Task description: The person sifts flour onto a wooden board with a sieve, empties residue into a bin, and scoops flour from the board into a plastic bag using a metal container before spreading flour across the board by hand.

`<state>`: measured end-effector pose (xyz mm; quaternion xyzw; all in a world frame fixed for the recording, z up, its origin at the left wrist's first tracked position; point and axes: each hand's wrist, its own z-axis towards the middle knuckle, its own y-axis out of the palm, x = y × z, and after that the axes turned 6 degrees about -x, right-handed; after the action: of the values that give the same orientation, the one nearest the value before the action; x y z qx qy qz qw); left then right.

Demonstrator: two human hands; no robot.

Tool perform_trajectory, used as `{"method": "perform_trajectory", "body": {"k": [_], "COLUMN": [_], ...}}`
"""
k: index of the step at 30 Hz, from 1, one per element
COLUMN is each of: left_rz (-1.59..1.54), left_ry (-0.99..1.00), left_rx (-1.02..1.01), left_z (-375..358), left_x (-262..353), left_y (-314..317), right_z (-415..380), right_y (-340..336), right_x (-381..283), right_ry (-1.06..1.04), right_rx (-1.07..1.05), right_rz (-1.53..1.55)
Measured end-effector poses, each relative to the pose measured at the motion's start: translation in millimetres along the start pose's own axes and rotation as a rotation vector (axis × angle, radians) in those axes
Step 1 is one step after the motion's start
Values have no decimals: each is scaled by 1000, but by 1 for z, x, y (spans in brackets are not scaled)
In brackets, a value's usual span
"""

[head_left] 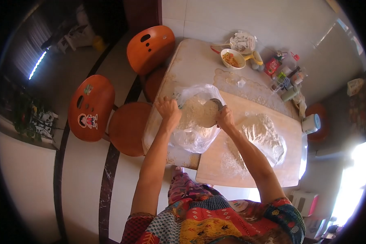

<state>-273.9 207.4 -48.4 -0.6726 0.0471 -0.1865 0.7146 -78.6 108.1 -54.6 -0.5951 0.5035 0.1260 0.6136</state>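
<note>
A clear plastic bag (196,143) of flour (192,110) lies open on the table, partly over the left edge of a wooden board. My left hand (168,109) is closed at the bag's left edge and seems to grip the plastic; its fingertips are partly hidden. In my right hand (225,117) is the rim of a metal bowl (218,104), tilted inside the bag's mouth with flour in it. To the right, a large flour-dusted mound of dough (263,138) rests on the wooden board (215,171), with loose flour around it.
At the table's far side are a bowl of food (233,59), a patterned round item (243,42), a red bottle (273,65) and several jars. A white tub (310,123) stands at the right edge. Orange chairs (91,107) flank the table's left side.
</note>
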Motion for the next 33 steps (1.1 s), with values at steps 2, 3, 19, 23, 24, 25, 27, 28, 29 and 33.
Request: {"method": "perform_trajectory", "body": {"k": [2,3,19,23,24,25,27,28,29,33], "left_rz": [31,-70,-457,-437,-455,-475,-438,-405,-400,-233], "left_ry": [-2,-29,0,20,-11,-45,-25,-11,-1,-29], "left_rx": [-23,-40,120,147,81,16,36,62,58,94], "left_z": [3,4,-9,-10,-9,-9,-9,-8,-9,-7], "left_x": [-4,-5,-12,-10,-9,-8,-7,-7,-6,0], "left_y": [9,8,-11,-12,-14,-16,-17,-18,-18,-19], "right_z": [1,2,-9,-18,-21,-23,-26,-24,-22,-17], "right_y": [8,12,51,40,36,31,25,21,16,-6], "right_x": [0,-1,-8,-7,-6,-5,0,2,4,22], "right_ry": [0,1,-681,-786,-814,-811,-800,-791,-692,-482], "right_rx": [36,38,43,130,165,167,168,176,197,363], "right_rz": [-61,-58,-727,-959,-1017,-1017,-953,-947,-729,-94]}}
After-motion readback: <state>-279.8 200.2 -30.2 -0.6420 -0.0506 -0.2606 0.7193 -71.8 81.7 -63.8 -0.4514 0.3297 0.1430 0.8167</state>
